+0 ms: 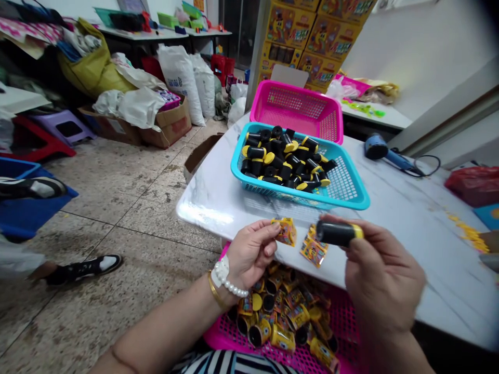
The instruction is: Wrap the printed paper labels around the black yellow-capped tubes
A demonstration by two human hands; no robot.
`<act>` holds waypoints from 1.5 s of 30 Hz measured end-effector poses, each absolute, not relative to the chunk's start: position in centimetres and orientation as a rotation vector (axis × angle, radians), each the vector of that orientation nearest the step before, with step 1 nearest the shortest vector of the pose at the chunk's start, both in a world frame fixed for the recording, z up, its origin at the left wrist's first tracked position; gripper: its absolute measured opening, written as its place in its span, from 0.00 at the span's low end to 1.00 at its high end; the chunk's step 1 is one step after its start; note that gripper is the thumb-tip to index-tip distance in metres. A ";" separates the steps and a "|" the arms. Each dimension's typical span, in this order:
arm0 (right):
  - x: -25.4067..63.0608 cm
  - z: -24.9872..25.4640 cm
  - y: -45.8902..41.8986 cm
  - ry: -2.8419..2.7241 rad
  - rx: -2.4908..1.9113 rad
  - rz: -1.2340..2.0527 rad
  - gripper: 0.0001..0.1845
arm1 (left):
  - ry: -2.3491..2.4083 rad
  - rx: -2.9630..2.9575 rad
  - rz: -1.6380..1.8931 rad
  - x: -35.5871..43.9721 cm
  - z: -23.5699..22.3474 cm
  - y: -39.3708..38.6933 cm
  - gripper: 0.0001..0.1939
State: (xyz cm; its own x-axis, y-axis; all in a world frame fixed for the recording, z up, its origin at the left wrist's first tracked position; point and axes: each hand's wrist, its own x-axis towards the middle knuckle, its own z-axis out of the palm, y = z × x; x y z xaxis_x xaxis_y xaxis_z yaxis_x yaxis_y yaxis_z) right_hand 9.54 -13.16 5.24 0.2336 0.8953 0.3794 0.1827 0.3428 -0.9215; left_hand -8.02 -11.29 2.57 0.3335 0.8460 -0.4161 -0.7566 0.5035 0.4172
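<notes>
left hand [251, 254] pinches a yellow printed wrapper [287, 232]; right hand [384, 275] grips a black tube [336, 234] with a yellow end over the white table [440, 265], near loose wrappers [313, 249] and in front of the blue basket [355, 195]

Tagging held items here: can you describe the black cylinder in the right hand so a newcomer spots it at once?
Find the turquoise basket on the white marbled table. Nearer the wearer, the right hand holds a black cylinder with a yellow end. Unlike similar cylinders heaped in the basket, it's in hand.
</notes>
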 end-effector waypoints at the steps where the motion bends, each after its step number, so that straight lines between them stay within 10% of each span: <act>1: 9.4 5.1 -13.1 -1.304 -1.155 0.724 0.10 | 0.628 0.153 1.045 -7.9 2.6 -11.3 0.12; 30: 10.2 2.8 -14.4 -1.963 -1.130 0.229 0.25 | 0.599 0.209 0.979 -8.0 1.7 -11.4 0.10; 45: 10.8 2.6 -14.0 -1.703 -0.936 0.749 0.23 | 0.633 0.731 0.952 -10.2 2.0 -12.7 0.25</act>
State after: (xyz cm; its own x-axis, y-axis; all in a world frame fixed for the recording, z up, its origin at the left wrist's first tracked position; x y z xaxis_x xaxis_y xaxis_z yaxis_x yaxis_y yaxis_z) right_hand 10.77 -14.00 2.56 -0.1888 0.8612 0.4719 0.2340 0.5061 -0.8301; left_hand -10.16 -12.69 2.01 0.4408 0.8836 -0.1581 -0.4880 0.3837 0.7840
